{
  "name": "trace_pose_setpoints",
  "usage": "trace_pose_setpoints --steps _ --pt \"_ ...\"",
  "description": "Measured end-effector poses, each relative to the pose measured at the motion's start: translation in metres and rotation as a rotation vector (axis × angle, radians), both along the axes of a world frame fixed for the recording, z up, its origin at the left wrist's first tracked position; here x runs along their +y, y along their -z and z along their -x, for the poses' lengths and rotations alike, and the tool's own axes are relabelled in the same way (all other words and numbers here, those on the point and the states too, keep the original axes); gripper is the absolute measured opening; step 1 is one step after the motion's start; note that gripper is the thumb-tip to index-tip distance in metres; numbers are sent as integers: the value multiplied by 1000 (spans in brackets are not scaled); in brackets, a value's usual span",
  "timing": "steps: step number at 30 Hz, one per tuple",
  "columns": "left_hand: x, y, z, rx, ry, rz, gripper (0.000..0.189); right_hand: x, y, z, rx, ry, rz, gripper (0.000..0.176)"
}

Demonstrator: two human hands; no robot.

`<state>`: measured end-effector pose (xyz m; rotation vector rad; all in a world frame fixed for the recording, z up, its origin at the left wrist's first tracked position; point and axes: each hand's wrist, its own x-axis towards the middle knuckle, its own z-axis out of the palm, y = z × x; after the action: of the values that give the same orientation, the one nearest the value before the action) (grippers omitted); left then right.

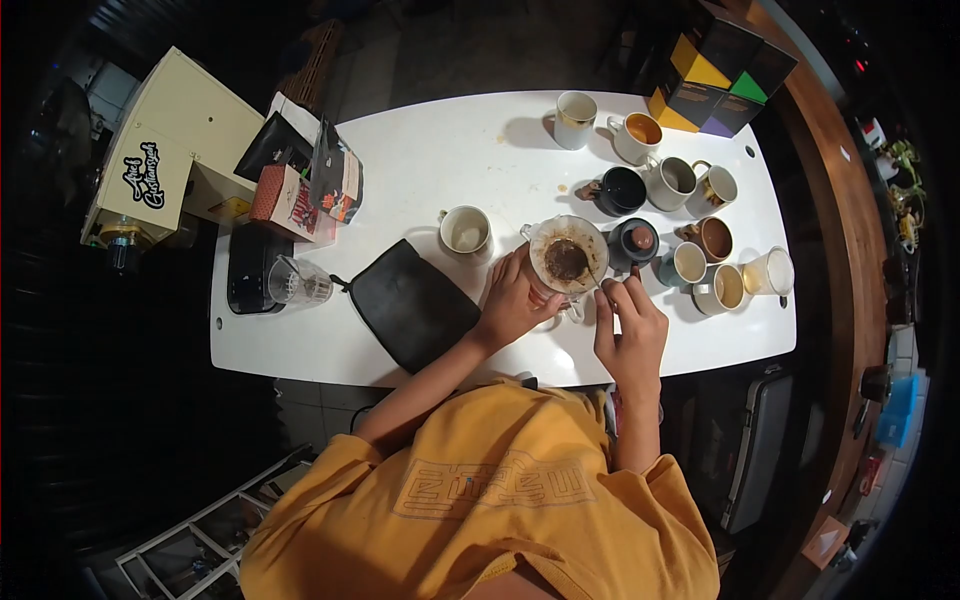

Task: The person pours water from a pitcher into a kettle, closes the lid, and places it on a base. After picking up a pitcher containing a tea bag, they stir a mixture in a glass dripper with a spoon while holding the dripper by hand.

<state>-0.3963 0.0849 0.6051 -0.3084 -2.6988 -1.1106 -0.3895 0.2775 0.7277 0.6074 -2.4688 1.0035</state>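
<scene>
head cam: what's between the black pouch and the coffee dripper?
The person's left hand, laid against the dripper on its near side. Apart from that, the stretch from the black pouch is bare white table. This shows in the head view.

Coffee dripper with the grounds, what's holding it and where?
The left hand grips the coffee dripper at its near left side, below the rim. The right hand is beside it; contact cannot be told.

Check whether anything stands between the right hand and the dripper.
Nothing visible does. The right hand lies just beside the dripper, with only a small gap between them. The dark cup stands beyond the fingertips, not in the way. The left hand is at the dripper's other side.
</scene>
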Motion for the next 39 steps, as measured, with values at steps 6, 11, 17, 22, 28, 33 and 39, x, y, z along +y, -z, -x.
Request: trace_pose_setpoints --steps 6,11,17,22,28,33,39 --pt "0 -2 1 -8 16 -7 89 -5 -1 -2 -102 -9 46 7" --pt "-1 0 1 -5 23 -7 89 -8 -3 -4 -165 -50 109 6" --pt "-1 0 1 -7 33 -39 89 -7 -7 -6 -141 -85 163 3" --pt "-1 -2 1 -42 22 -38 90 -4 -14 -8 -179 -69 156 5" --pt "0 2 1 -39 15 -55 90 0 -21 -8 -150 -60 172 6" --pt "0 5 0 3 21 -24 87 2 -15 -9 -157 -85 186 6" --pt "1 1 0 -22 19 -57 83 1 -8 -6 -141 -50 111 2"
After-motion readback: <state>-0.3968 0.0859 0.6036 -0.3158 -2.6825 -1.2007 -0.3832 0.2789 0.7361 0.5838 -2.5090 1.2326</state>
